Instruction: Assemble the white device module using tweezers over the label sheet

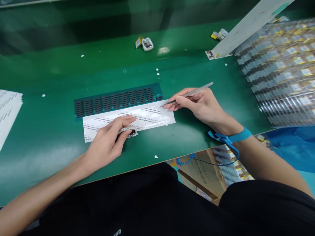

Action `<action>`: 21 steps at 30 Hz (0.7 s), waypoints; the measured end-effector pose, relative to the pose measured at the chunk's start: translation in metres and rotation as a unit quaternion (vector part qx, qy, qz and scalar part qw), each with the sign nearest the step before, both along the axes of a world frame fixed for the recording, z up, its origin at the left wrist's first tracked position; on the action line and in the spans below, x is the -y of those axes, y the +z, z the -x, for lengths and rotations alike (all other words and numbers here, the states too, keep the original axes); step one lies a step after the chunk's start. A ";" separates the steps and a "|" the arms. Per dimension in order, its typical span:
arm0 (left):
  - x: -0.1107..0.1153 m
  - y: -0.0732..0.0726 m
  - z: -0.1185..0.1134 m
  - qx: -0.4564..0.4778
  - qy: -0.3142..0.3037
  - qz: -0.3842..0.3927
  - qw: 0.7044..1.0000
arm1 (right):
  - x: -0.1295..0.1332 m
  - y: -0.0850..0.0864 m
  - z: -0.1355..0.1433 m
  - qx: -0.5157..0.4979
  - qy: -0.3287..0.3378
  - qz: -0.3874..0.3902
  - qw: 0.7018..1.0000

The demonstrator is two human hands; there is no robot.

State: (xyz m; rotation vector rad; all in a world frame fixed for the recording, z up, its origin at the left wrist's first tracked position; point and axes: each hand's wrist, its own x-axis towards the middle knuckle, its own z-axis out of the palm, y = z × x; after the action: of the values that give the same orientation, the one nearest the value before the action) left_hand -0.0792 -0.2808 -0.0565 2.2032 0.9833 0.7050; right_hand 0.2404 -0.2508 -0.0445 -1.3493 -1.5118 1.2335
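My right hand [197,103] is closed around a pair of metal tweezers [200,88], whose tips point down at the right end of a white printed adhesive sheet [152,114]. Between the thumb and fingers of my left hand [108,137] is a small white electronic housing [133,132] with dark parts inside; my fingers cover much of it. The left fingertips rest over the white sheet. Just behind it, partly overlapped, lies a teal sheet [157,88] with rows of black strips [105,101]. A blue wrist strap [242,135] circles my right wrist.
A white housing with a battery [147,44] lies at the back, and another unit [222,34] sits near a white post [246,29]. Stacked clear trays [283,72] fill the right side. More printed sheets [8,111] lie at left. A cardboard box [204,170] stands below the table edge.
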 end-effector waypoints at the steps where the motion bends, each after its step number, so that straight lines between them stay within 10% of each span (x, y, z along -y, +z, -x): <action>1: 0.000 0.000 0.000 0.001 0.000 -0.003 1.000 | 0.001 0.001 0.000 -0.007 -0.001 0.001 1.000; 21: 0.001 -0.004 -0.001 -0.014 -0.011 -0.048 0.999 | -0.006 -0.005 0.003 -0.041 -0.042 0.058 0.997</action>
State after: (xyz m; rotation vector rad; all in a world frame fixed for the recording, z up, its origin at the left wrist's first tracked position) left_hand -0.0784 -0.2823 -0.0607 2.3095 0.9555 0.7255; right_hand 0.2379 -0.2447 -0.0500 -1.4049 -1.3314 1.3233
